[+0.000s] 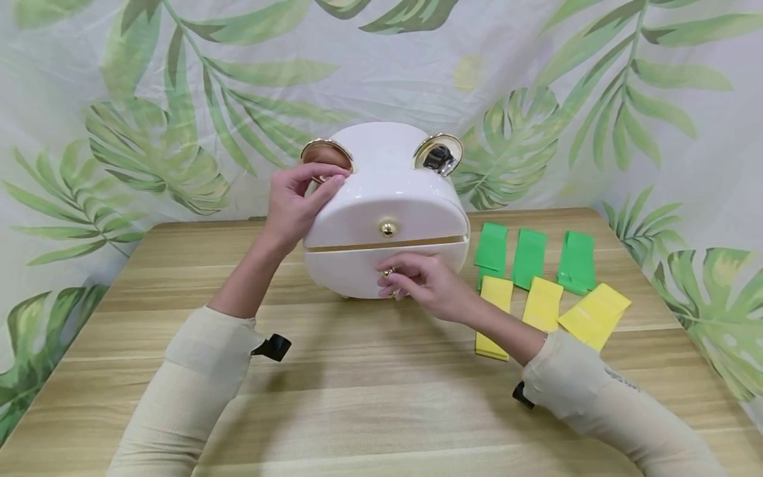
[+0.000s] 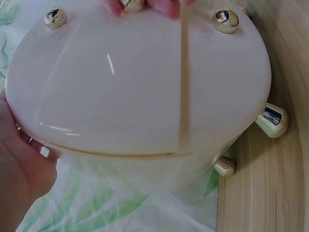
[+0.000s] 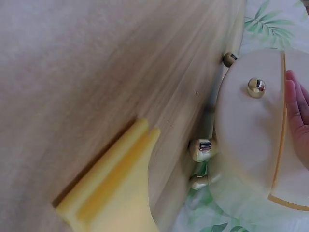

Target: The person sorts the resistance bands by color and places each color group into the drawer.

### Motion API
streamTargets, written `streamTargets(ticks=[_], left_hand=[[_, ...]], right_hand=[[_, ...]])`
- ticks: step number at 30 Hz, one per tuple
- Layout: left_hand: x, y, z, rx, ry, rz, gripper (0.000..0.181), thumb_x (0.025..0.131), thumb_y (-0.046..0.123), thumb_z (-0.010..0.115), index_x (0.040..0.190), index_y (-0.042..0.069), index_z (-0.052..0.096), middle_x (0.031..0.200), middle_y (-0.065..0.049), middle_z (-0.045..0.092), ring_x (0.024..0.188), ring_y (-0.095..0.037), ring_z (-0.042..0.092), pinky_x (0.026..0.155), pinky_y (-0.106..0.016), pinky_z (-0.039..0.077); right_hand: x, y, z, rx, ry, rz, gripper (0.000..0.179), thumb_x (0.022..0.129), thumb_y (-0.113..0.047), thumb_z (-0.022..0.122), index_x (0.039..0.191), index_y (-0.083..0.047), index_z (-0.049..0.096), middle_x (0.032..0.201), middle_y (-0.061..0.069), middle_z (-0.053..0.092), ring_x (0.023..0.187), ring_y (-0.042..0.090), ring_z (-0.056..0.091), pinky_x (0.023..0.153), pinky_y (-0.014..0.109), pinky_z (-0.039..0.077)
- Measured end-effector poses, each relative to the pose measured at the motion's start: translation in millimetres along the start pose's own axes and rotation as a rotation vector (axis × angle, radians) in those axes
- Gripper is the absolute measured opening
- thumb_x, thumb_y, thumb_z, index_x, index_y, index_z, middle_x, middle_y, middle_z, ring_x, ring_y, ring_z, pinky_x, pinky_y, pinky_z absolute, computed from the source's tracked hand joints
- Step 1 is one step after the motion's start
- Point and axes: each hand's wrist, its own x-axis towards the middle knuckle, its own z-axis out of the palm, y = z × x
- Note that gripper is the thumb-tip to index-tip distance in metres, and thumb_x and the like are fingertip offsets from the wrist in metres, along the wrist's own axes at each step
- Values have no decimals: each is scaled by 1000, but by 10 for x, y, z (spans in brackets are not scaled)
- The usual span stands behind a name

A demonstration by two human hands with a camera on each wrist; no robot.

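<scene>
A white rounded drawer box [image 1: 381, 192] with round gold ears and gold knobs stands on the table, facing me. My left hand [image 1: 301, 199] holds its upper left side by the left ear [image 1: 326, 154], with the thumb on the white shell. In front, my right hand [image 1: 426, 281] pinches the knob [image 2: 133, 5] of the middle drawer [image 2: 120, 87] between thumb and fingers. That drawer juts out slightly, showing a thin gold rim. Above it is the top knob [image 1: 388, 228]; below it, the bottom knob [image 3: 256, 87] stands free of the hand.
Right of the box lie three folded green strips [image 1: 529, 258] and, nearer me, three folded yellow strips [image 1: 542, 301], one partly under my right forearm. The wooden table [image 1: 357, 404] ends at a leaf-patterned cloth [image 1: 393, 79] behind. Gold feet [image 2: 274, 121] support the box.
</scene>
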Motion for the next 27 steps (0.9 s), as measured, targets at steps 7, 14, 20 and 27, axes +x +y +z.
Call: streamTargets(ticks=[7, 14, 20, 27], left_hand=[[3, 6, -7, -2, 6, -7, 21, 90, -10, 69, 92, 6, 83, 90, -5, 78, 90, -13, 63, 70, -20, 47], [3, -3, 2, -3, 4, 7, 20, 90, -9, 69, 92, 5, 83, 90, -9, 78, 88, -13, 62, 71, -20, 46], [16, -6, 8, 2, -2, 36, 20, 90, -10, 69, 92, 4, 82, 90, -5, 78, 89, -12, 63, 72, -20, 47], [10, -20, 5, -7, 8, 24, 18, 90, -8, 70, 91, 6, 83, 89, -8, 78, 88, -13, 63, 72, -20, 47]], right_hand=[[-116, -101, 58, -25, -15, -24, 21, 100, 7, 61, 120, 8, 67, 99, 17, 77, 90, 21, 77, 78, 44, 62], [-271, -206, 131, -72, -35, -55, 21, 100, 7, 62, 120, 7, 67, 99, 12, 78, 91, 16, 76, 83, 31, 61], [-405, -292, 194, -151, -50, -93, 24, 98, 5, 65, 122, 4, 67, 103, 9, 78, 93, 12, 76, 85, 28, 60], [-488, -340, 232, -172, -71, -123, 30, 95, 6, 68, 125, 3, 64, 108, 12, 77, 97, 14, 76, 86, 28, 60]])
